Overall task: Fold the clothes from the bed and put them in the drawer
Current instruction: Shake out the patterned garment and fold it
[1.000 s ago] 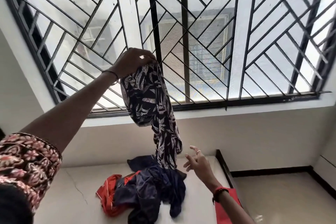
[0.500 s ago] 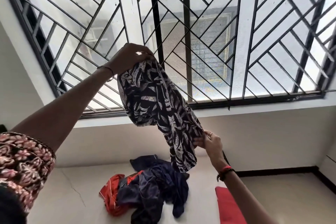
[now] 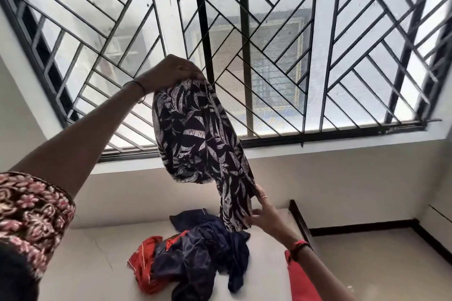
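A black-and-white leaf-print garment (image 3: 198, 134) hangs in the air in front of the window. My left hand (image 3: 171, 72) grips its top, raised high. My right hand (image 3: 263, 212) is lower down and holds the hanging lower end between thumb and fingers. Under it, on the pale bed (image 3: 93, 259), lies a heap of dark navy clothes (image 3: 205, 254) with an orange-red garment (image 3: 143, 266) at its left side. No drawer is in view.
A large window with black diagonal bars (image 3: 269, 56) fills the wall behind the bed. A red cushion (image 3: 302, 281) lies at the bed's right edge. Right of the bed is light floor (image 3: 381, 266) with a dark skirting along the wall.
My right hand rose from empty air and took hold of the garment's lower end, then slid further down it. My left hand has kept its grip at the top.
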The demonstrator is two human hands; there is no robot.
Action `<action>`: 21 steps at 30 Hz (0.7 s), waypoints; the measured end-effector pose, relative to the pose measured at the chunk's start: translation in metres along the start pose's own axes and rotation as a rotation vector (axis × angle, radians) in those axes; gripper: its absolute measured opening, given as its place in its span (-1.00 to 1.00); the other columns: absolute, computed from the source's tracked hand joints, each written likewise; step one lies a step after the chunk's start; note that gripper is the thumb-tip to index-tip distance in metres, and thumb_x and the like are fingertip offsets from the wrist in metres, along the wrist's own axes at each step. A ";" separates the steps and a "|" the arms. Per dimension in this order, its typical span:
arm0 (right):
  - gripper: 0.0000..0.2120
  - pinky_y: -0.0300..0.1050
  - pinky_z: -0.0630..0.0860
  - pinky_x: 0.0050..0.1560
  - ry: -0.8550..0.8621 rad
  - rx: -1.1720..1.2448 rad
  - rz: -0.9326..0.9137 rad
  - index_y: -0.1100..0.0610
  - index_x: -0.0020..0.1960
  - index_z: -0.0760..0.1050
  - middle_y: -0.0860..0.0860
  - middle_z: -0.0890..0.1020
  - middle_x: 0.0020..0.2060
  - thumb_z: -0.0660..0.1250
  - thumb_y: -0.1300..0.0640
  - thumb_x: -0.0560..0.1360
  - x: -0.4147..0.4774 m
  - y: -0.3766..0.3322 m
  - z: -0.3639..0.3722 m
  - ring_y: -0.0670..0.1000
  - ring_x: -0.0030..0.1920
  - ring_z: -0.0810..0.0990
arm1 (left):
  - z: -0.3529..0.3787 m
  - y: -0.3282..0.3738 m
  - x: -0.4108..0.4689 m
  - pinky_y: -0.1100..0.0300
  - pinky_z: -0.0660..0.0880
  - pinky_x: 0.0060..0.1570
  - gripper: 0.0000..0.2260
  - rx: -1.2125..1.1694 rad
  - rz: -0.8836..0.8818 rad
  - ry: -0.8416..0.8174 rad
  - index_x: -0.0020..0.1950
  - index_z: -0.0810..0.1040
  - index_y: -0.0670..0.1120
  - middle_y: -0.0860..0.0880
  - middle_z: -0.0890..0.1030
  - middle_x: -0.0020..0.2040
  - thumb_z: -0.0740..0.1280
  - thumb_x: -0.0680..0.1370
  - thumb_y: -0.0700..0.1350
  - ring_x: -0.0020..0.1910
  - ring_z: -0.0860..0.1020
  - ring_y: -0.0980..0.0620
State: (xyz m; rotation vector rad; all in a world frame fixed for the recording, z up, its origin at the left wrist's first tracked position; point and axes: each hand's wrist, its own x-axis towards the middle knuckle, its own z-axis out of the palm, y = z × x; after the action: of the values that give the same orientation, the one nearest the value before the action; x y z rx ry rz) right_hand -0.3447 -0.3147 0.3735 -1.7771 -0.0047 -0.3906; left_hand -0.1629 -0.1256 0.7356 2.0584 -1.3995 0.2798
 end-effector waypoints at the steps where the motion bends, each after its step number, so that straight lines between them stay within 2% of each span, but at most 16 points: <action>1: -0.12 0.20 0.60 -0.03 0.042 -0.039 0.010 0.08 0.48 0.11 -0.09 0.43 0.27 0.49 0.37 0.31 0.001 0.004 0.004 0.09 -0.04 0.66 | 0.001 0.000 0.001 0.39 0.50 -0.07 -0.96 -0.016 0.008 -0.009 -0.17 0.66 0.14 0.22 0.67 -0.22 0.43 0.45 -0.02 -0.19 0.61 0.26; 3: -0.16 0.16 0.61 -0.06 0.099 -0.097 0.041 0.05 0.46 0.16 -0.17 0.50 0.16 0.46 0.42 0.33 0.004 0.008 0.008 0.06 -0.15 0.68 | 0.003 0.001 0.000 0.36 0.53 -0.07 -0.97 -0.046 0.011 0.008 -0.17 0.68 0.14 0.18 0.68 -0.21 0.43 0.42 0.02 -0.18 0.62 0.22; 5: -0.23 0.05 0.64 -0.14 0.131 -0.140 0.047 -0.01 0.40 0.22 -0.23 0.51 0.13 0.43 0.46 0.35 0.005 0.008 0.010 -0.03 -0.24 0.67 | 0.004 0.000 0.000 0.39 0.52 -0.10 -0.97 -0.057 0.007 0.015 -0.14 0.67 0.07 0.19 0.68 -0.24 0.43 0.45 -0.04 -0.21 0.61 0.25; 7: -0.36 -0.08 0.62 -0.18 0.158 -0.166 0.049 0.00 0.31 0.35 -0.18 0.57 0.12 0.42 0.45 0.36 0.005 0.009 0.007 -0.06 -0.25 0.66 | 0.003 -0.002 0.000 0.37 0.51 -0.10 -0.97 -0.044 -0.020 0.016 -0.12 0.67 0.02 0.19 0.67 -0.26 0.43 0.47 -0.07 -0.22 0.61 0.25; 9: -0.57 -0.11 0.61 -0.13 0.214 -0.198 0.055 0.01 0.14 0.50 -0.06 0.67 -0.03 0.45 0.37 0.37 0.004 0.010 0.000 -0.01 -0.17 0.67 | 0.001 -0.005 -0.003 0.26 0.53 -0.05 -0.93 -0.024 -0.042 0.009 -0.10 0.67 -0.01 0.14 0.67 -0.23 0.43 0.46 -0.06 -0.20 0.61 0.16; 11: -0.75 -0.12 0.59 -0.13 0.270 -0.269 0.073 0.03 -0.01 0.60 -0.06 0.69 -0.21 0.48 0.28 0.37 0.004 0.013 -0.013 -0.01 -0.19 0.66 | -0.001 -0.011 -0.007 0.18 0.53 -0.03 -0.93 -0.003 -0.062 0.000 -0.12 0.67 0.03 0.07 0.67 -0.18 0.44 0.44 -0.01 -0.17 0.61 0.06; 13: -0.83 -0.25 0.51 -0.24 0.286 -0.301 0.085 -0.04 -0.15 0.60 -0.16 0.65 -0.37 0.50 0.20 0.37 0.001 0.013 -0.029 -0.12 -0.30 0.60 | 0.000 -0.019 -0.015 0.20 0.54 -0.03 -0.96 0.013 -0.102 -0.027 -0.21 0.66 0.17 0.13 0.67 -0.22 0.44 0.41 0.01 -0.17 0.61 0.07; 15: -0.81 -0.41 0.42 -0.32 0.283 -0.276 0.121 -0.06 -0.20 0.55 -0.14 0.59 -0.38 0.51 0.19 0.36 0.002 0.012 -0.047 -0.14 -0.33 0.53 | 0.003 -0.029 -0.024 0.27 0.53 -0.05 -0.86 0.021 -0.143 -0.053 -0.25 0.66 0.23 0.19 0.66 -0.26 0.44 0.43 -0.03 -0.20 0.61 0.18; 17: -0.82 -0.41 0.41 -0.32 0.261 -0.232 0.164 0.06 -0.16 0.55 -0.05 0.52 -0.28 0.54 0.15 0.33 0.001 0.009 -0.067 -0.11 -0.32 0.49 | 0.008 -0.042 -0.036 0.22 0.53 -0.07 -0.85 0.065 -0.158 -0.058 -0.19 0.65 0.18 0.11 0.67 -0.21 0.42 0.47 -0.09 -0.21 0.62 0.18; 20: -0.39 -0.33 0.45 -0.35 0.258 0.151 0.164 0.19 -0.12 0.50 -0.05 0.60 -0.34 0.60 -0.19 0.04 -0.008 0.004 -0.097 -0.17 -0.37 0.54 | 0.018 -0.070 -0.058 0.04 0.56 -0.07 -0.95 0.096 -0.224 -0.055 -0.16 0.63 0.12 -0.14 0.68 -0.13 0.40 0.47 -0.04 -0.16 0.63 -0.09; 21: -0.33 -0.29 0.51 -0.33 0.274 0.292 0.162 0.18 -0.09 0.50 -0.03 0.65 -0.29 0.60 -0.23 0.03 -0.009 0.004 -0.106 -0.14 -0.32 0.60 | 0.023 -0.079 -0.067 0.01 0.54 -0.09 -0.96 0.070 -0.263 -0.062 -0.18 0.65 0.16 -0.17 0.68 -0.14 0.40 0.45 0.05 -0.19 0.61 -0.10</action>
State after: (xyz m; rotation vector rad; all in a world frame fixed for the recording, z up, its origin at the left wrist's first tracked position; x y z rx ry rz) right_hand -0.3799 -0.4145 0.3873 -1.4145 0.2620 -0.4864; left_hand -0.1239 -0.0697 0.6548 2.2966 -1.1509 0.1573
